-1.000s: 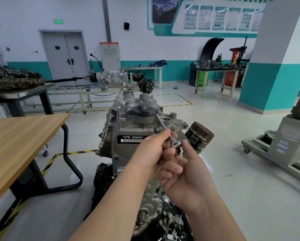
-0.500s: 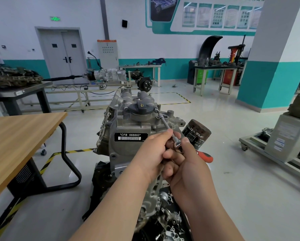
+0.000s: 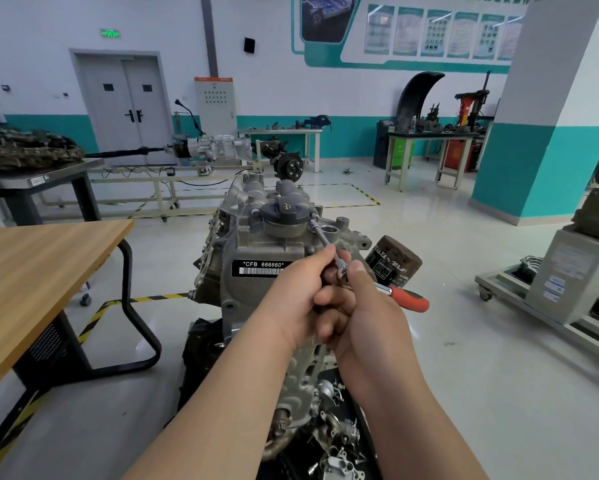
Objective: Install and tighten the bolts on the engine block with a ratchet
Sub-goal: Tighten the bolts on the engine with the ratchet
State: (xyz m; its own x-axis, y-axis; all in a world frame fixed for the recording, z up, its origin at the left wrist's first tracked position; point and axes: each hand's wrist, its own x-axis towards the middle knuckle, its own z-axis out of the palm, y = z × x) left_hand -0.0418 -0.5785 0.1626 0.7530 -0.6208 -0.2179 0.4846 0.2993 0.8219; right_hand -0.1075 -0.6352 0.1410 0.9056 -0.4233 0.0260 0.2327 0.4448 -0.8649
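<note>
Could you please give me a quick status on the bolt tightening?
Left hand pinching extension, right hand gripping ratchet. Extension tip on engine block beside oil cap. Oil filter close to ratchet.

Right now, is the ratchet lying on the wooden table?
No, the ratchet is held up at the engine block, its red handle sticking out near the oil filter.

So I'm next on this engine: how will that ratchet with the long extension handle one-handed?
Probably stiff: the ratchet and extension bar look metal. Likely wobbly one-handed, the bar being long and thin; here the left hand pinches it while the right hand holds the ratchet. The red grip probably resists slipping.
</note>
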